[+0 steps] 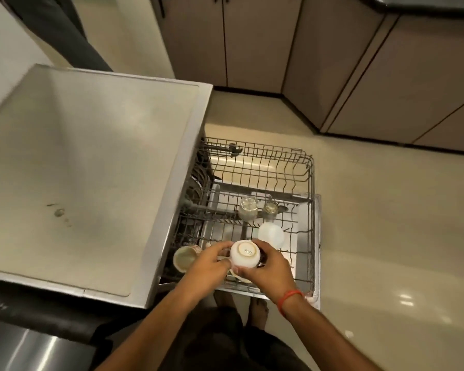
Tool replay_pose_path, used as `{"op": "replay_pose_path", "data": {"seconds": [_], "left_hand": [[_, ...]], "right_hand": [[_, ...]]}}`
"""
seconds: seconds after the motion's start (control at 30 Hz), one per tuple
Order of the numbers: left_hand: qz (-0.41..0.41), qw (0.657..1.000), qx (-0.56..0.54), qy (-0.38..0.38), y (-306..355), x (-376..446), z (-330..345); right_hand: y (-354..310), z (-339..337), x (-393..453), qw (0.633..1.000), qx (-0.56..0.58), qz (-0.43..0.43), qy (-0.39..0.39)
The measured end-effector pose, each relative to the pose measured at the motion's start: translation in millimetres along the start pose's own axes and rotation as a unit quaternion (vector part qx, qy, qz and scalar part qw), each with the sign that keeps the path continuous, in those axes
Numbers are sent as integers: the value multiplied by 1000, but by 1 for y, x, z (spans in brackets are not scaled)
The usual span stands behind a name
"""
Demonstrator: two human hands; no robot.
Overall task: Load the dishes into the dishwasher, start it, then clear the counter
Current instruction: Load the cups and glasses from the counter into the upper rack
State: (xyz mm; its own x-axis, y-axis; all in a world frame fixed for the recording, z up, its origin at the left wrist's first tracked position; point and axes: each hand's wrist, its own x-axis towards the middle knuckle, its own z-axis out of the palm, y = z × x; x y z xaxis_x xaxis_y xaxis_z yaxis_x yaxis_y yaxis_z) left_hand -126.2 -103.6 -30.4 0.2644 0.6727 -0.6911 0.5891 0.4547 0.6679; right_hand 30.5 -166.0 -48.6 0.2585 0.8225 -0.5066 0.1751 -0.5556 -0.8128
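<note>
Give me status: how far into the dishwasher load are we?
Done: the pulled-out upper rack already holds two upturned glasses, an upturned white cup and a cup lying on its side.
In hand: left hand and right hand both grip an upturned white cup over the rack.
Left: seat it, close the door, start the dishwasher, clear the counter, which is out of view.

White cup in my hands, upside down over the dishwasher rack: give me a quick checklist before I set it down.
1. Grip: left hand and right hand both hold the white cup: ok.
2. Cup inverted, base up: ok.
3. Upper rack pulled out: ok.
4. Free slot directly beneath: cannot tell, hands hide it.
5. Clearance from the white bowl behind it: ok.
6. Patterned cup at left lies apart: ok.
</note>
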Motion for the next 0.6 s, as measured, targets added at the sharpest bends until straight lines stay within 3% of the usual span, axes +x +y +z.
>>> {"op": "replay_pose_path", "data": {"seconds": [0.27, 0.6], "left_hand": [[-20, 998, -51, -4, 2, 61, 7], [-102, 992, -73, -18, -11, 148, 17]], "right_hand": [[8, 31, 63, 995, -59, 34, 73], [40, 65, 140, 984, -83, 133, 81]]}}
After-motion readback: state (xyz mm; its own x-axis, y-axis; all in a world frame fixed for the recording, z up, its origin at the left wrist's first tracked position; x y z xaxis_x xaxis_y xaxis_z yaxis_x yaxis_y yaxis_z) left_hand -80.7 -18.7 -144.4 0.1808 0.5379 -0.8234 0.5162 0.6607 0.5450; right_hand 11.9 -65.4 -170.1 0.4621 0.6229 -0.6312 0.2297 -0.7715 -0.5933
